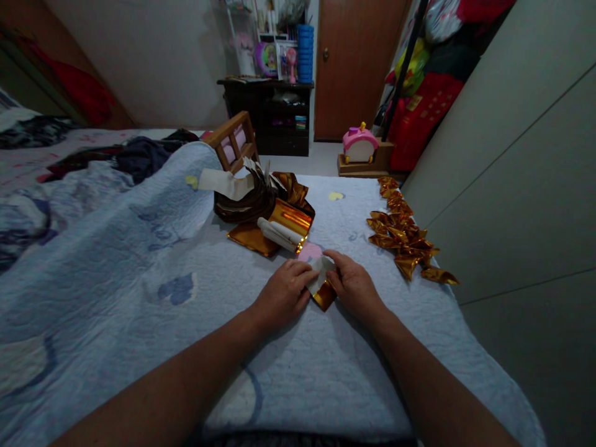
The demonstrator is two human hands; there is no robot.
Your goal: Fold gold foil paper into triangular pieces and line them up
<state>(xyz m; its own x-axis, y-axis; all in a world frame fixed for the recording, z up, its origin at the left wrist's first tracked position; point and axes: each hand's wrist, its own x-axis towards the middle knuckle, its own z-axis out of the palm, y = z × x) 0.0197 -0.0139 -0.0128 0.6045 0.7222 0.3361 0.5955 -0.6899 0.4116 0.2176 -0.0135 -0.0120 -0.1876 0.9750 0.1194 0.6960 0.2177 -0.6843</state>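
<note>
Between my hands lies a small sheet of gold foil paper [325, 294], partly folded so that its whitish back shows above the gold. My left hand [287, 288] grips its left side, fingers bent over the edge. My right hand [352, 280] pinches its right side between thumb and fingers. Just beyond, a loose stack of gold foil sheets [292, 217] with pale backs sits on the blue quilt [223, 292], some sheets curled. To the right is a row of folded gold foil pieces [401, 239] with pointed ends.
The quilt covers the bed, with rumpled clothes [144, 155] at the left. A pale cabinet [512, 174] stands close on the right. Past the bed's far edge are a dark shelf unit [267, 118], a pink toy [360, 144] and a brown door [358, 74].
</note>
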